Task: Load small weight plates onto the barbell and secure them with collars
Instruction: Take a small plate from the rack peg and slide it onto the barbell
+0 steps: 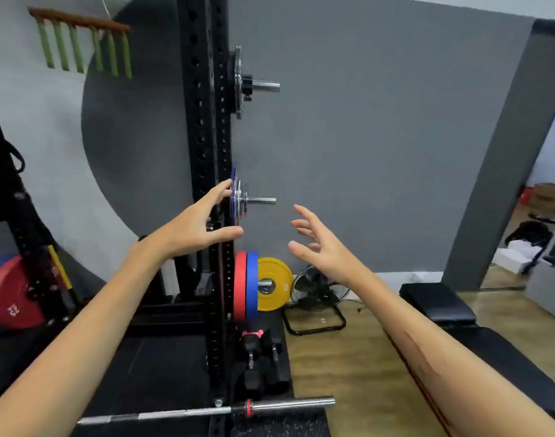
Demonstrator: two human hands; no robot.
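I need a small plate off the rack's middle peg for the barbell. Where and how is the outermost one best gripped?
Probably by its rim: the outermost small plate stands on edge on the peg, faces vertical. Come from the peg's free right end, where the open right hand is, and slide it off; the left hand touches the stack's left side.

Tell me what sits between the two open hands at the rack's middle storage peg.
In the head view, the peg's small plates and its bare chrome end lie between the left hand, fingertips at the plates, and the right hand, apart.
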